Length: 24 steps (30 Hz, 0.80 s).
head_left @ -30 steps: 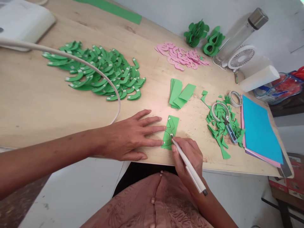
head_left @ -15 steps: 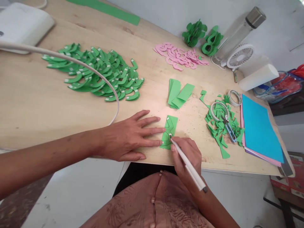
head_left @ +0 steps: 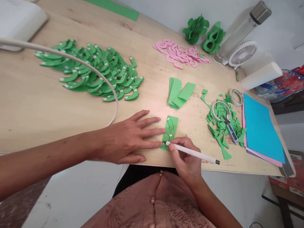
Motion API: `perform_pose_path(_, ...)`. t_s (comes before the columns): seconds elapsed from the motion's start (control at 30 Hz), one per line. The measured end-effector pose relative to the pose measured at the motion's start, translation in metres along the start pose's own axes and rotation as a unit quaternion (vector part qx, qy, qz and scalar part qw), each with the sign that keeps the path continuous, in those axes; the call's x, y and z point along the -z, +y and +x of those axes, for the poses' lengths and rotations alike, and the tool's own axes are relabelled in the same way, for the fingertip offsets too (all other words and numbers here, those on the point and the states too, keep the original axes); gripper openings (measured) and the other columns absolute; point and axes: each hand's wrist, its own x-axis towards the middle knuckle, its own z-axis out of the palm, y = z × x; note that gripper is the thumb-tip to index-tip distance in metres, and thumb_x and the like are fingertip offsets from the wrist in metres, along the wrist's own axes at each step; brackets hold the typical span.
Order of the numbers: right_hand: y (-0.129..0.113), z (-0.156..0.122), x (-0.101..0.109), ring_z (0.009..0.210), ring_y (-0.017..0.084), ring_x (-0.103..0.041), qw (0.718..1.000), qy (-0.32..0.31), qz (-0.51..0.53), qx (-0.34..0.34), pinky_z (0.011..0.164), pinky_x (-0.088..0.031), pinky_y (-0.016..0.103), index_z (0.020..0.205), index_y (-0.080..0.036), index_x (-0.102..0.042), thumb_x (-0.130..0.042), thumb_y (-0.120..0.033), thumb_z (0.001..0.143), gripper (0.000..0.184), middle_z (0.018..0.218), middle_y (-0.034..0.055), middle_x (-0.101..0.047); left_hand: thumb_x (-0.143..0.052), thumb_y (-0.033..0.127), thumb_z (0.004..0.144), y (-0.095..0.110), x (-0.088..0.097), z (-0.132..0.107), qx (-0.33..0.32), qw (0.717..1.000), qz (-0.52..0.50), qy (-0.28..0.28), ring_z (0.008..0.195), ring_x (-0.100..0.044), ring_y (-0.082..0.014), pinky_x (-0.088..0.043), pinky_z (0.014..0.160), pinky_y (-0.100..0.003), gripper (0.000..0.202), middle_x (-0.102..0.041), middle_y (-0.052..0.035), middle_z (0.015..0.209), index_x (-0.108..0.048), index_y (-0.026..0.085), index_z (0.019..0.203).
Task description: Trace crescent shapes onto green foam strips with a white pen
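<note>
My left hand (head_left: 129, 136) lies flat with fingers spread, its fingertips pressing the left edge of a small green paper strip (head_left: 171, 126) near the table's front edge. A curved green cutout lies on that strip as a template. My right hand (head_left: 185, 158) is closed round a white pen (head_left: 194, 153), whose tip touches the strip's lower end while the pen's body lies almost level, pointing right.
A large heap of green curved cutouts (head_left: 95, 72) lies at the left, with a white cable (head_left: 71, 60) arching over it. Folded green strips (head_left: 179, 93), pink cutouts (head_left: 180, 55), green scraps with scissors (head_left: 229, 128) and tape rolls, blue paper sheets (head_left: 261, 129), a fan (head_left: 242, 53) and a bottle (head_left: 242, 31) lie to the right.
The pen's tip has moved down the strip toward me, and the pen has swung from steeply tilted to nearly level, pointing right. My left hand has stayed in place.
</note>
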Motion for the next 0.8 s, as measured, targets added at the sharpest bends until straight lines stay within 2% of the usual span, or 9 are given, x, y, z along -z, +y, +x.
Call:
perform_pose_path(0.27, -0.0023, 0.0008, 0.0004, 0.071, 0.017, -0.066, 0.999, 0.002, -0.034, 0.028, 0.065, -0.051, 0.031, 0.083, -0.023, -0.064, -0.059, -0.027, 0.092, 0.011, 0.077, 0.0014, -0.071, -0.055, 0.051, 0.090, -0.0005, 0.0009, 0.0012, -0.002, 1.000, -0.005, 0.004, 0.145, -0.035, -0.0356, -0.009, 0.124, -0.057, 0.053, -0.046, 0.0004, 0.155, -0.049, 0.039, 0.142)
perform_pose_path(0.8, -0.0044, 0.0015, 0.0004, 0.069, 0.017, -0.066, 0.999, 0.013, -0.038, 0.027, 0.062, -0.050, 0.030, 0.081, -0.023, -0.063, -0.059, -0.026, 0.090, 0.010, 0.074, 0.0011, -0.069, -0.058, 0.050, 0.088, -0.0012, 0.0005, 0.0009, -0.002, 1.000, -0.008, 0.008, 0.145, -0.035, -0.0362, -0.011, 0.123, -0.057, 0.053, -0.047, 0.0008, 0.154, -0.051, 0.040, 0.140)
